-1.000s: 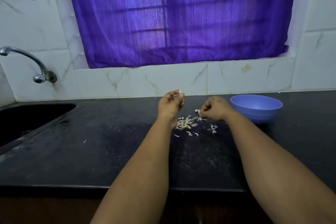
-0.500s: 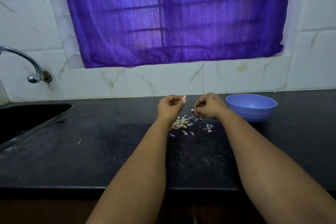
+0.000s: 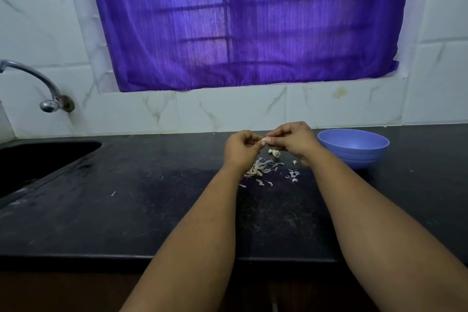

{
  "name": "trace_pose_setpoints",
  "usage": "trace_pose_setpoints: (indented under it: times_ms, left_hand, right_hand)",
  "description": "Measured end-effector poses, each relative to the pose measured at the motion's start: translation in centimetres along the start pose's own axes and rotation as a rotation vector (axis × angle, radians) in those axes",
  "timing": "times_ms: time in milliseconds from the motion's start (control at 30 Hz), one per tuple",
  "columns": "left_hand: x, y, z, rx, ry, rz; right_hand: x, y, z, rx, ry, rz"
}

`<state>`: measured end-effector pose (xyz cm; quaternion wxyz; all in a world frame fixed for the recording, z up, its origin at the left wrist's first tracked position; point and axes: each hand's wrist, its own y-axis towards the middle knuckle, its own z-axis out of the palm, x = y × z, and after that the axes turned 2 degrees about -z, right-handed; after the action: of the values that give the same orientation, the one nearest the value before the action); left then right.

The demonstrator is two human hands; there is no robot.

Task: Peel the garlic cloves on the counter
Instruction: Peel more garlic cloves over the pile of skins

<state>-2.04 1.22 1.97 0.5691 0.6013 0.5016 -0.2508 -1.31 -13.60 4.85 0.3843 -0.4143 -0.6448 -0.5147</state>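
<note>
peeling looks well under way, judging by the debris. below the left hand's (image 3: 241,151) fingers a heap of garlic skins (image 3: 260,168) lies on the black counter (image 3: 152,197), with a smaller scatter of skin bits (image 3: 292,175) below the right hand (image 3: 295,140). just under the gap between the two hands sit a few pale garlic pieces (image 3: 275,153), probably cloves waiting; whether skinned or not is too small to tell. to the right of the right hand stands a blue bowl (image 3: 353,147); no cloves show in the visible part of its inside. count of finished cloves: cannot tell.

fingers: left hand curled, thumb and fingertips pinching one end of a garlic clove (image 3: 264,139) raised above the counter. right hand also curled, its fingertips (image 3: 269,140) pinching the same clove from the other side, so the hands meet at the clove. judgement: skin on this clove not yet fully off; more cloves likely left.
</note>
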Motion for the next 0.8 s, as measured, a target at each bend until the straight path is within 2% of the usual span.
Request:
trace_pose_setpoints:
  times_ms: [433, 600, 800]
  left_hand:
    - [0.1, 0.2, 0.1, -0.061, -0.016, 0.033]
    - [0.2, 0.3, 0.0, -0.082, -0.03, 0.017]
    - [-0.9, -0.4, 0.3, -0.027, -0.274, -0.134]
  right_hand:
    - [-0.3, 0.4, 0.5, -0.103, -0.015, -0.053]
    - [-0.6, 0.5, 0.9, -0.033, -0.009, -0.046]
    - [-1.0, 0.9, 1.3, -0.025, -0.147, -0.068]
